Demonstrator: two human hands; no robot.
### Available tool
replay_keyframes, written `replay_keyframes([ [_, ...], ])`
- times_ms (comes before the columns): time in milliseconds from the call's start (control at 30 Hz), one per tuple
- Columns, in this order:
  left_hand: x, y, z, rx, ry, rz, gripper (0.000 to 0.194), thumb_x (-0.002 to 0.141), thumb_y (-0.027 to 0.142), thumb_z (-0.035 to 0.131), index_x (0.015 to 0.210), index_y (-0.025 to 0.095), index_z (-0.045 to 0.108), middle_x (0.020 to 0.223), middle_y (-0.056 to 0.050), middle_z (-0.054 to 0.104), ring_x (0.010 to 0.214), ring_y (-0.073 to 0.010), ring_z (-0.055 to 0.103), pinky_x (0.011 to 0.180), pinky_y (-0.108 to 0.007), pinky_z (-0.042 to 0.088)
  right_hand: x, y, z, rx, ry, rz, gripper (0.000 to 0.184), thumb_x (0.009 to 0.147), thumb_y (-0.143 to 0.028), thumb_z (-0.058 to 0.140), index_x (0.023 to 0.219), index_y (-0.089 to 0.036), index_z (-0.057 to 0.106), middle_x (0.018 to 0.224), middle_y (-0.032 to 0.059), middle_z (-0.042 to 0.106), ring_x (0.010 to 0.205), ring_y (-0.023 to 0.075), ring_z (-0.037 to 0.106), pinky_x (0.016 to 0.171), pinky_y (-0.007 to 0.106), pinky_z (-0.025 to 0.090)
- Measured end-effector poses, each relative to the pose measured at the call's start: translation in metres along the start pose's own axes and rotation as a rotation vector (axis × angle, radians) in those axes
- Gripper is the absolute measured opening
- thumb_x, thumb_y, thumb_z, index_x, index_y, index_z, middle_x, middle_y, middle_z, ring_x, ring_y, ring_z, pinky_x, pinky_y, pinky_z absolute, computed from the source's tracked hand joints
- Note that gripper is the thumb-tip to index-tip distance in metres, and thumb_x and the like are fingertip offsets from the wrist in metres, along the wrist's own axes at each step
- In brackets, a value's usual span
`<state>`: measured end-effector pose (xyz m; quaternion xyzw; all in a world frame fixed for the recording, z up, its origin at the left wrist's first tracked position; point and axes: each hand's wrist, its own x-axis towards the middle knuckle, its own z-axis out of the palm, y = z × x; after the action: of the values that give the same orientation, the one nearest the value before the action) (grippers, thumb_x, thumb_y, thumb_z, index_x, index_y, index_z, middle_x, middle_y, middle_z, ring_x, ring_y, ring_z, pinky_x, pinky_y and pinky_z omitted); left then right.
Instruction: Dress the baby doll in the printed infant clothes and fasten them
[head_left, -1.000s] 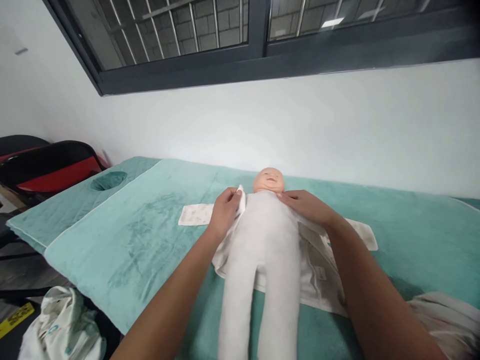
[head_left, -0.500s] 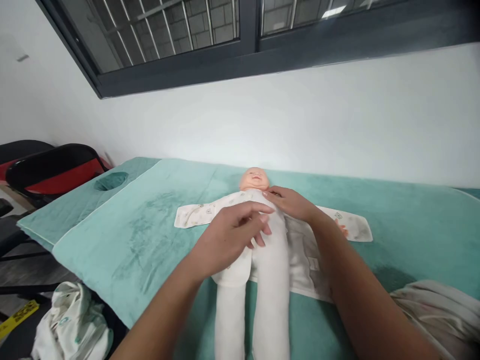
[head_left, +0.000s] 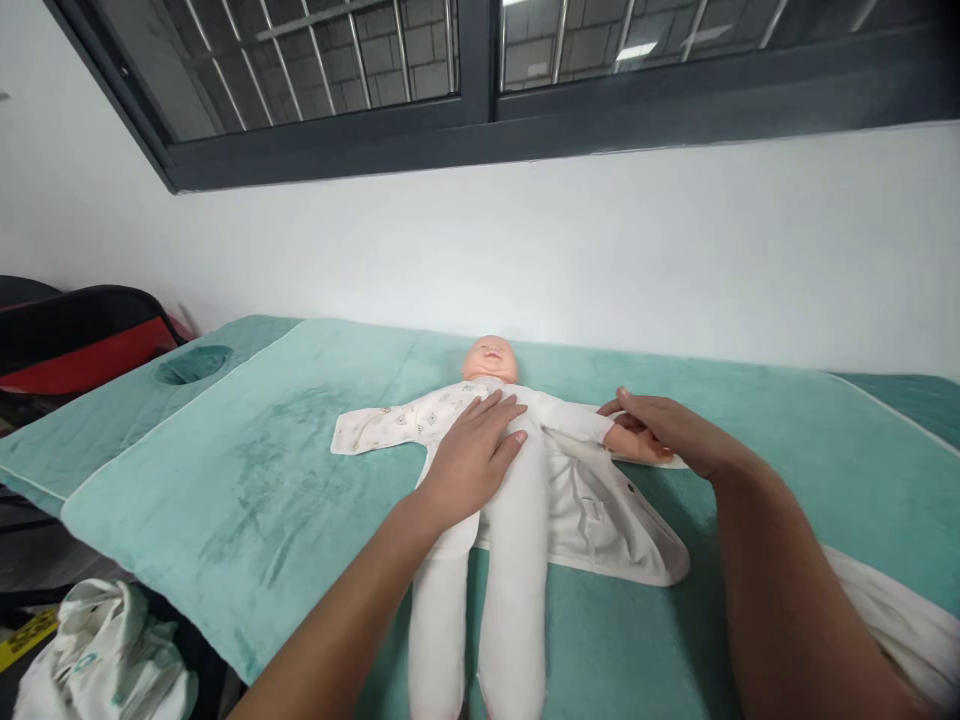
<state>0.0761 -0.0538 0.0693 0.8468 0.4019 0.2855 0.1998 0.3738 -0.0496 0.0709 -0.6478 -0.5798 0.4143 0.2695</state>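
Note:
A baby doll (head_left: pixel 491 358) lies face up, dressed in white, its legs toward me. A printed white baby shirt (head_left: pixel 442 408) covers its arm on the left side of the view. On the right, the shirt's front panel (head_left: pixel 607 515) lies spread open, inside up, and the other printed sleeve is mostly hidden beneath the doll's bare-handed arm. My left hand (head_left: pixel 476 450) rests flat on the doll's chest, fingers extended. Curled fingers of my right hand (head_left: pixel 675 428) close round the doll's hand (head_left: pixel 637 444); their exact grip is partly hidden.
The doll lies on a green plush-covered bed (head_left: pixel 247 480) with a face hole (head_left: pixel 193 365) at left. White cloth (head_left: pixel 885 610) lies at right. Crumpled printed cloth (head_left: pixel 105 660) sits lower left, near black-and-red chairs (head_left: pixel 82 345). A wall and barred window stand behind.
My right hand has moved from the doll's upper chest out to its hand at right. My left hand has lowered flat onto the chest. The doll's arm now lies above the sleeve.

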Motion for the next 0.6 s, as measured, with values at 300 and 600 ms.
replay_keyframes([
  [300,0.066,0.031,0.024,0.295,-0.124,0.218,0.049,0.087,0.020,0.054,0.135,0.022,0.041,0.139,-0.008,0.052,0.130,-0.0257,0.044,0.103,-0.043,0.039,0.017,0.015,0.030,0.505,-0.012,-0.278,0.054,0.084,-0.061,0.051,0.115,-0.018,0.062,0.104,0.0118,0.070,0.090,0.0246,0.067,0.079,0.037,0.055],
  [600,0.093,0.029,0.038,0.675,-0.225,0.424,0.030,0.083,0.004,0.043,0.107,0.019,0.054,0.102,-0.008,0.061,0.095,-0.0230,0.057,0.073,-0.035,0.042,0.026,0.025,0.032,-0.157,0.154,-0.217,0.024,0.069,-0.039,0.065,0.086,-0.022,0.068,0.086,0.0104,0.072,0.088,0.0310,0.064,0.079,0.042,0.050],
])
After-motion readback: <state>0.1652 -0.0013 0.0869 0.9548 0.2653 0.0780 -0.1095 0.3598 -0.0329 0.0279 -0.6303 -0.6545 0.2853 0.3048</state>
